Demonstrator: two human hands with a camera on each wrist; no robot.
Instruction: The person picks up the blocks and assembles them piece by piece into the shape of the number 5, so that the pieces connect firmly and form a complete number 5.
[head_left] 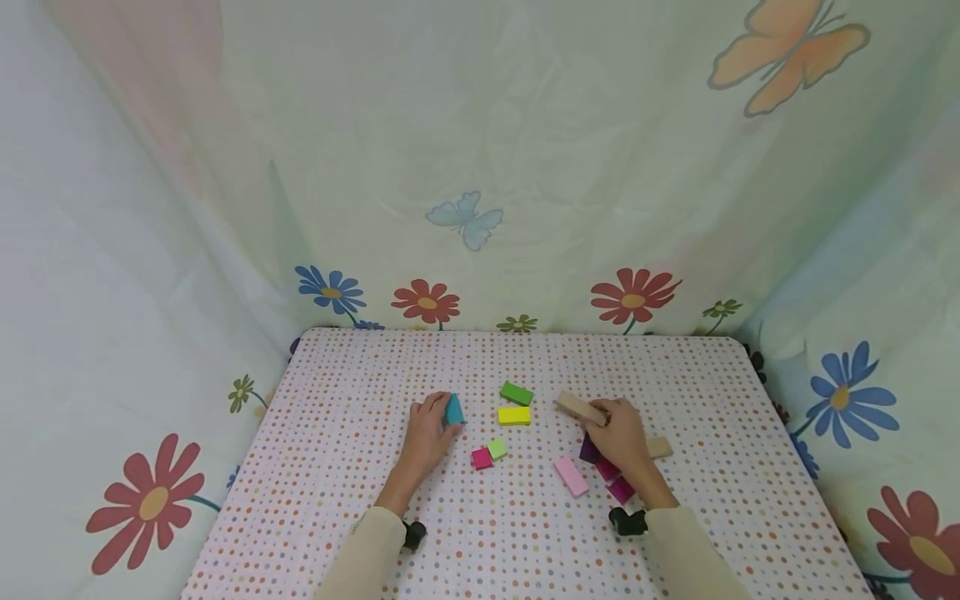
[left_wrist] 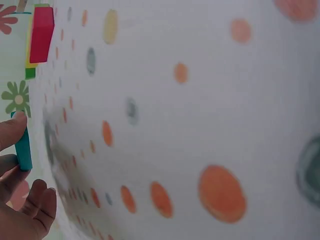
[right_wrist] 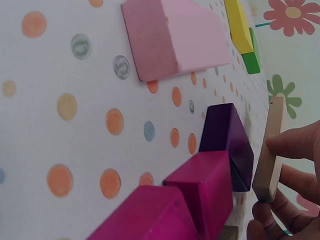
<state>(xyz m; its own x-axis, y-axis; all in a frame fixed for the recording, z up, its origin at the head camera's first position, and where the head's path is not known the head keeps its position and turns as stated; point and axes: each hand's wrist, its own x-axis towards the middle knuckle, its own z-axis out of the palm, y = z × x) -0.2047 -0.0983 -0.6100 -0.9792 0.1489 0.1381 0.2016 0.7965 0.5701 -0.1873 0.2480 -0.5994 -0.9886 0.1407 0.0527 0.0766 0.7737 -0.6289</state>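
Observation:
My left hand (head_left: 429,440) pinches a teal block (head_left: 454,409) between thumb and fingers, left of the table's middle. In the left wrist view the teal block (left_wrist: 23,150) stands on its edge in the fingertips, its far side hidden. On the right, my right hand (head_left: 621,435) grips a plain wooden block (head_left: 576,406) by one end. The right wrist view has this wooden block (right_wrist: 270,155) tilted between thumb and fingers. Under and beside that hand lie a dark purple block (head_left: 588,449), two magenta blocks (head_left: 621,490) and a second wooden block (head_left: 660,447), partly hidden.
Between the hands lie a green block (head_left: 517,393), a yellow block (head_left: 514,416), a small lime block (head_left: 497,448) and a red-pink block (head_left: 482,459). A pale pink block (head_left: 571,476) is nearer me. A flowered curtain (head_left: 555,250) surrounds the dotted table (head_left: 337,408).

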